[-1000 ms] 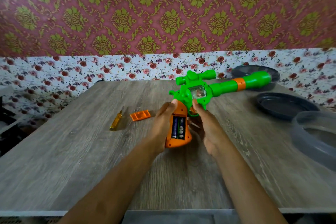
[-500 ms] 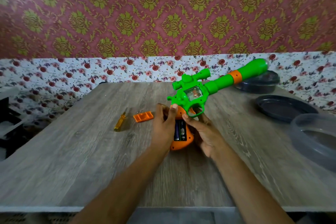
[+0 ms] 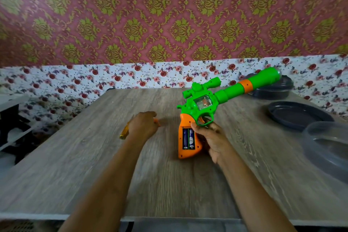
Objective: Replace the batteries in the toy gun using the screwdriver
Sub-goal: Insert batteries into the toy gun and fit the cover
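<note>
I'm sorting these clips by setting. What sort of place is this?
Probably a room in a home: damask wallpaper above a floral strip, a wood-grain table, and dark dishes at its right side.

Table: grey wood-grain top (image 3: 169,184), pale front edge.
Ten o'clock: a yellow-handled screwdriver (image 3: 124,134), lying flat and partly hidden.
Beside it: a sliver of an orange piece (image 3: 157,123).
One o'clock: dark tub (image 3: 271,92).
Two o'clock: dark shallow dish (image 3: 299,117).
Three o'clock: clear container (image 3: 327,149).
</note>
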`<state>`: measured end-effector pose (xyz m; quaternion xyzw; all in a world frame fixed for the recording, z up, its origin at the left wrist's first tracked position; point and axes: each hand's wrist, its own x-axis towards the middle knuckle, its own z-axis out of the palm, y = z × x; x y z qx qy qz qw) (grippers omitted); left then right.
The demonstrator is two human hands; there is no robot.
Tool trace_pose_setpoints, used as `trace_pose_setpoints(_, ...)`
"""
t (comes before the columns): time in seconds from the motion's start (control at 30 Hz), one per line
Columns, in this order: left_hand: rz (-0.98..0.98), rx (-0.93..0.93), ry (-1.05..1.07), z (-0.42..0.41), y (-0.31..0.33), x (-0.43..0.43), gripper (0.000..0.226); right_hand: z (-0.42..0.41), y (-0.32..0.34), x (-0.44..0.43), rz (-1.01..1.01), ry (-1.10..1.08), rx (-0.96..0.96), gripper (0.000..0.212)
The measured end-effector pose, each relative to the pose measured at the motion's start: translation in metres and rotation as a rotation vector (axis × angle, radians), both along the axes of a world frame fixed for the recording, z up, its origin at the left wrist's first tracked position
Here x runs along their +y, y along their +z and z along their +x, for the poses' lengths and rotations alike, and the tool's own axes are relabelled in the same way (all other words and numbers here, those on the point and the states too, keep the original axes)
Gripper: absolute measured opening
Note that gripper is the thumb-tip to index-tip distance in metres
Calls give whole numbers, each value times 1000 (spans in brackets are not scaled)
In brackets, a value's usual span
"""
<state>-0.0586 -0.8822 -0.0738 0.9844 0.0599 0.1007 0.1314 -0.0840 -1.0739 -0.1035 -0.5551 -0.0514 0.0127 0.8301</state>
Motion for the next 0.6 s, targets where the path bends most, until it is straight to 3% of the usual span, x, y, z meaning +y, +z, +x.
trace_pose_setpoints(0.13, 285, 26, -81, -1, -5, -10, 23, 3, -2, -1, -2, 11, -8, 17)
trace_pose_setpoints(0.23, 324, -23, -113, -7, 0, -18, 19, 4, -3, -1, 13, 25, -15, 17)
trace_pose_setpoints(0.3, 93, -117, -108, -12, 2, -17, 22, 4, -4, -1, 28, 37, -11, 16)
trace_pose_setpoints(0.4, -463, -264, -85, -27, 1, -15, 40, 2, -4, -2, 21, 32, 0, 24)
trace_pose_setpoints(0.47, -770, -273, -140, -37, 0, -16, 44, 2, -4, -3, 22, 25, 5, 33)
trace_pose_setpoints(0.6, -1213, -174, -266, -51, 1, -15, 36, 4, -6, -3, 24, 26, 0, 28)
